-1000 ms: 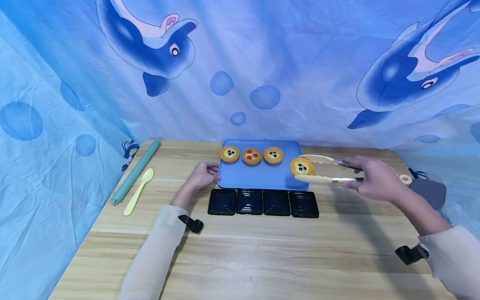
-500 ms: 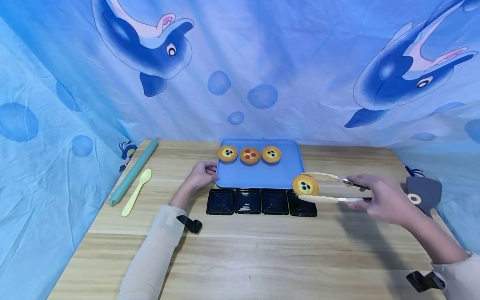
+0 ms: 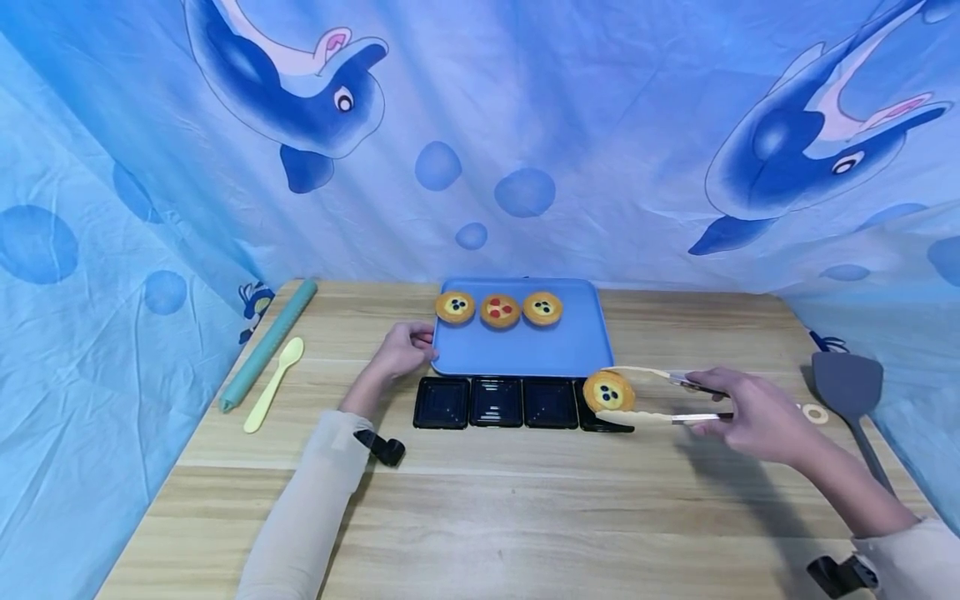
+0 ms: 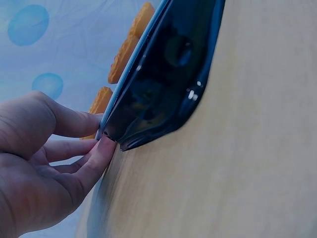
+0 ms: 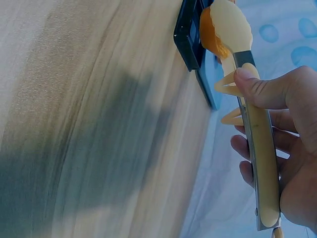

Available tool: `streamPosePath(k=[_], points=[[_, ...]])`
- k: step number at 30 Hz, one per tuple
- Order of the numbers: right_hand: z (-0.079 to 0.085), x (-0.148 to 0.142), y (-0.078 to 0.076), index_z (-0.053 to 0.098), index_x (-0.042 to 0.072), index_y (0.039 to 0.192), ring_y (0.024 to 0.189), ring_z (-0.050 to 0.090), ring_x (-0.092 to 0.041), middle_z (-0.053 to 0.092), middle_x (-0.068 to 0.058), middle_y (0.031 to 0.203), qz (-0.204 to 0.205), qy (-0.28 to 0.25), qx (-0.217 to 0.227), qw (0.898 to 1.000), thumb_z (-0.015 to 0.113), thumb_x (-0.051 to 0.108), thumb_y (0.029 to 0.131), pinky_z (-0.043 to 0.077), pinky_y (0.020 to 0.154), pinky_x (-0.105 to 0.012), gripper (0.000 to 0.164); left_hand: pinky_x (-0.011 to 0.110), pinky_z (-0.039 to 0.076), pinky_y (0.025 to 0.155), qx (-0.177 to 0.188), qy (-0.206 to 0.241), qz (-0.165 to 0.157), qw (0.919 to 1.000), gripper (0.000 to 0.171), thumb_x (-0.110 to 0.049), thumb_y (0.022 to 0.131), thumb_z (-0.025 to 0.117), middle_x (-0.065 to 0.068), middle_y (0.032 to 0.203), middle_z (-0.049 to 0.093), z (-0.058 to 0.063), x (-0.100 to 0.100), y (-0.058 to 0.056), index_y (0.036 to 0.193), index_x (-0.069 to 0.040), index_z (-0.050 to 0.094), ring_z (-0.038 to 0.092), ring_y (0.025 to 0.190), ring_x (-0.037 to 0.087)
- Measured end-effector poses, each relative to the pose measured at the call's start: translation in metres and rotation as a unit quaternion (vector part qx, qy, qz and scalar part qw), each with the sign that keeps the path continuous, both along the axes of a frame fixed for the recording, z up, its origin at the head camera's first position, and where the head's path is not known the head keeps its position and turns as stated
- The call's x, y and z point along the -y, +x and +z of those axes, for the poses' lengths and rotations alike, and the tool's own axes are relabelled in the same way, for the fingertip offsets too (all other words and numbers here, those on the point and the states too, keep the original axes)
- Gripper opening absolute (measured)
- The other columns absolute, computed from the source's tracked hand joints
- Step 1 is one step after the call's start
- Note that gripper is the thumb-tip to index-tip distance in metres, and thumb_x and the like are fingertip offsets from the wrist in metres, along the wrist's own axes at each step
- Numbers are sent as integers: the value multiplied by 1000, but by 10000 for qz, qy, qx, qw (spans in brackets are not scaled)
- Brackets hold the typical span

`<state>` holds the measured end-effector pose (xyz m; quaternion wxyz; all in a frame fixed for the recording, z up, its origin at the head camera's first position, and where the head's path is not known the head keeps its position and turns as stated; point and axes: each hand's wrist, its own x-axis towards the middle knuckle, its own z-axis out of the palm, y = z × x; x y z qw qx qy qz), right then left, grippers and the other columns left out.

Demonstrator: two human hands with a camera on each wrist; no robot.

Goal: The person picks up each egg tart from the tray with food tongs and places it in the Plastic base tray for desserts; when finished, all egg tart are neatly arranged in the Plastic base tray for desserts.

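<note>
My right hand [image 3: 757,415] grips a pair of tongs [image 5: 260,148] with cream tips, thumb on one arm and fingers round the other. Between the tips sits an egg tart [image 3: 609,393] with dark blue berries, overlapping the rightmost of several square black trays [image 3: 442,403] in the head view. My left hand [image 3: 402,348] pinches the left edge of a blue tray [image 3: 487,358], thumb and fingers on either side of its rim in the left wrist view. On that tray stand two blueberry tarts [image 3: 455,308] and one red-topped tart [image 3: 500,312] in a row.
At the table's left lie a green rolling pin [image 3: 270,346] and a pale yellow spoon [image 3: 275,385]. A dark grey spatula [image 3: 847,385] lies at the right edge, near the tongs' ring end [image 3: 814,414]. A blue dolphin-print curtain [image 3: 480,150] hangs behind the table [image 3: 495,508].
My right hand has carried the blueberry tart in the tongs off the blue tray's right side, down towards me, over the rightmost black tray. The left hand stays at the blue tray's edge.
</note>
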<state>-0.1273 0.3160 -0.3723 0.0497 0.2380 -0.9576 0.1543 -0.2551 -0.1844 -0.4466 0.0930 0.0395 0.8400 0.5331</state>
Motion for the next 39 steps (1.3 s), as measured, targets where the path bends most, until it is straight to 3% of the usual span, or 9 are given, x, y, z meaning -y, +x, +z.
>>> streamPosePath(k=[14,21,31,39], points=[[-9,2,-3,63,-3,127,84,67,-28,66,-19,119,57,17,77,10000,92,21,68,51,61,-40,70,33,53,85,14,-46,55,10000,47,7,86,66,24,116,59,1,1,-1,131,13,53,59,100,31],[-6,0,-3,50,-7,140,98,62,-35,60,-21,124,8,-201,469,9987,94,33,65,52,71,-50,95,34,53,85,16,-54,65,10000,47,5,86,67,24,116,60,0,2,-2,131,13,53,59,101,32],[9,3,-12,41,-8,145,106,59,-40,55,-24,128,108,-443,571,9973,88,35,74,51,76,-57,95,34,53,85,13,-28,62,10000,47,5,86,68,24,115,60,-2,5,-2,130,13,54,60,100,32],[33,15,-38,39,-8,147,105,57,-41,55,-28,127,247,-468,426,9977,86,34,78,49,74,-55,93,35,53,85,37,-69,28,10000,47,5,87,68,25,115,61,-1,1,-2,130,13,54,60,102,33]])
